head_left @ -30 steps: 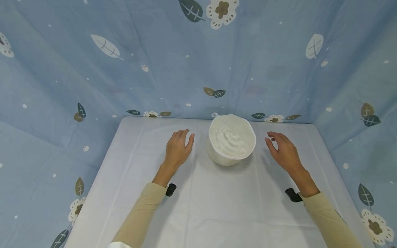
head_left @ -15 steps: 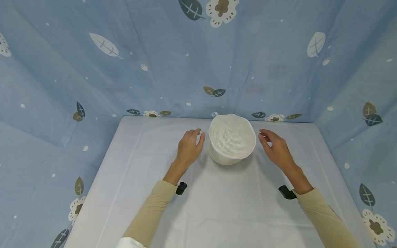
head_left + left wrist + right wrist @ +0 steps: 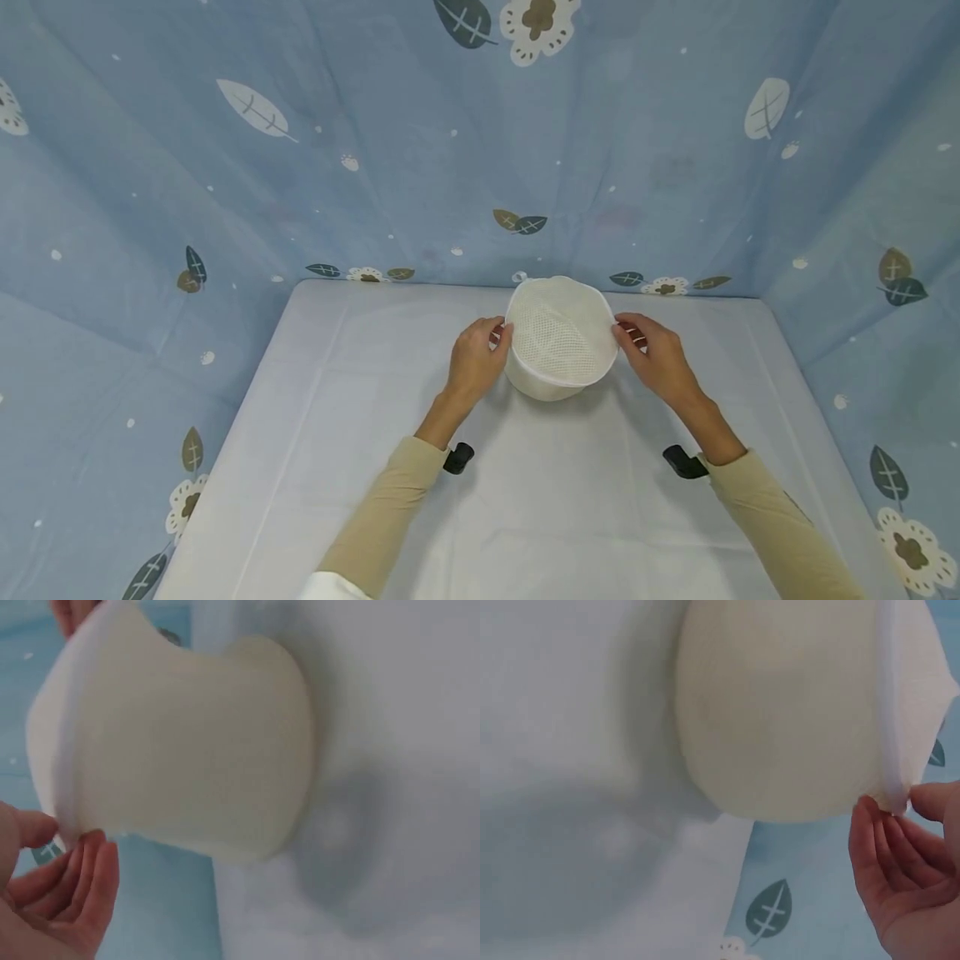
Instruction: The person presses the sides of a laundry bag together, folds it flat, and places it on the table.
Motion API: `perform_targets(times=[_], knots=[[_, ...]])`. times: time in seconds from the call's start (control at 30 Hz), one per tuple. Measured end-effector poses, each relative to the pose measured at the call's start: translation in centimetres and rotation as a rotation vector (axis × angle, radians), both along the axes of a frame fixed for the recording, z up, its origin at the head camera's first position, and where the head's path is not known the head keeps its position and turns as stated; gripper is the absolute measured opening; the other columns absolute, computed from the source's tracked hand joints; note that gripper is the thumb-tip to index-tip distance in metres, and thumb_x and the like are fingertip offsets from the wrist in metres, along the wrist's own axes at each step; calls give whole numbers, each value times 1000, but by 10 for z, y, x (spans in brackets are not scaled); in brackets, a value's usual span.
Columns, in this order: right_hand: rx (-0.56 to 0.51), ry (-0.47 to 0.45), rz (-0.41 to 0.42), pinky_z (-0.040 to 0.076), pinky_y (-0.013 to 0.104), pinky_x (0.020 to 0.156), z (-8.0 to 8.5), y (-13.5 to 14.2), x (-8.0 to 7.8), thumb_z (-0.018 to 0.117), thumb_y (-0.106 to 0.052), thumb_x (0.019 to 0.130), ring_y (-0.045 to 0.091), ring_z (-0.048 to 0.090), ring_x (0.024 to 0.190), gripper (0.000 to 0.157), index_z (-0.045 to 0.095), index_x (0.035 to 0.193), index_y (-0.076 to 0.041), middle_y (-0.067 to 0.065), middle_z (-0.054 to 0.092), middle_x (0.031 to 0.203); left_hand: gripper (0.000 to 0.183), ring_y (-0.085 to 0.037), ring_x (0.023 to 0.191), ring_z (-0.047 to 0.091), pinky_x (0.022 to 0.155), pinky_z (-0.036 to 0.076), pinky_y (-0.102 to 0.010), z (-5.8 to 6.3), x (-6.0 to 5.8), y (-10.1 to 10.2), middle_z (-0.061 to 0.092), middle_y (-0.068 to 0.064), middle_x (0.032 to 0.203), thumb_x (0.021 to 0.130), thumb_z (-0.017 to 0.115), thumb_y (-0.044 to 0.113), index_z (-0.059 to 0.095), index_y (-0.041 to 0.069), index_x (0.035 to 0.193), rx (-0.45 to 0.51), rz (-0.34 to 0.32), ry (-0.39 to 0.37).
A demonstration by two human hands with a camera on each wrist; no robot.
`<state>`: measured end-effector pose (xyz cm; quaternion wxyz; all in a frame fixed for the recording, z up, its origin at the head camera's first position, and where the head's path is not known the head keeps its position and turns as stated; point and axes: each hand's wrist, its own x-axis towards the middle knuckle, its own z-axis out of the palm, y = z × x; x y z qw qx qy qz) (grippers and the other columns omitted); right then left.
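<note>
A cream-white round mesh bag (image 3: 562,333) with a white-trimmed rim stands mouth-up near the far edge of the table. Its netted inside shows from above, and a small loop (image 3: 519,277) sticks out at the back of the rim. My left hand (image 3: 477,358) pinches the rim on the left side between thumb and fingers. Opposite it, my right hand (image 3: 660,358) pinches the right side of the rim. In the left wrist view the bag's wall (image 3: 195,742) bends inward at the top, and the right wrist view shows thumb and fingertips gripping the trim (image 3: 889,712).
A white cloth covers the table (image 3: 540,517). Blue curtains (image 3: 405,167) with leaf and flower prints rise behind it and along both sides. Black wrist devices sit under each forearm, the left one (image 3: 458,458) and the right one (image 3: 684,462).
Both hands have moved inward, the left one rightward and the right one leftward, from beside the mesh bag to its rim, which they now pinch. The bag stays in place.
</note>
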<state>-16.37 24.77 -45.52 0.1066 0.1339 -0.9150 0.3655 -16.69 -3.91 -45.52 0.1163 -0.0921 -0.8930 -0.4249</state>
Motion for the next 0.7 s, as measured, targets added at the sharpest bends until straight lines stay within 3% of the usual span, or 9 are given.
perform_targets(times=[0.17, 0.27, 0.43, 0.7], knots=[[-53, -59, -44, 57, 29, 66, 5, -5, -3, 65, -20, 91, 24, 66, 83, 32, 61, 117, -2, 14, 66, 105, 23, -16, 75, 66, 63, 56, -25, 3, -2, 2, 68, -9, 90, 91, 64, 16, 67, -1, 106, 351, -2, -181], [-101, -134, -73, 56, 23, 65, 8, -6, -4, 66, -22, 90, 25, 67, 83, 33, 62, 117, -3, 14, 65, 104, 21, -17, 73, 68, 63, 57, -29, 5, -2, 1, 67, -10, 90, 90, 66, 14, 66, -1, 105, 480, -2, -276], [-250, -293, -87, 56, 25, 69, 12, -5, -3, 66, -30, 89, 20, 66, 85, 41, 59, 120, -3, 14, 62, 106, 22, -18, 75, 68, 69, 57, -36, 9, 1, -4, 67, -11, 91, 90, 67, 15, 65, -1, 105, 559, -18, -361], [-359, -427, -71, 56, 29, 73, 19, -5, 3, 68, -36, 88, 15, 65, 84, 48, 57, 122, -3, 15, 59, 108, 19, -21, 75, 68, 68, 57, -36, 16, 13, -14, 66, -13, 91, 89, 67, 12, 65, -1, 103, 608, -52, -377]])
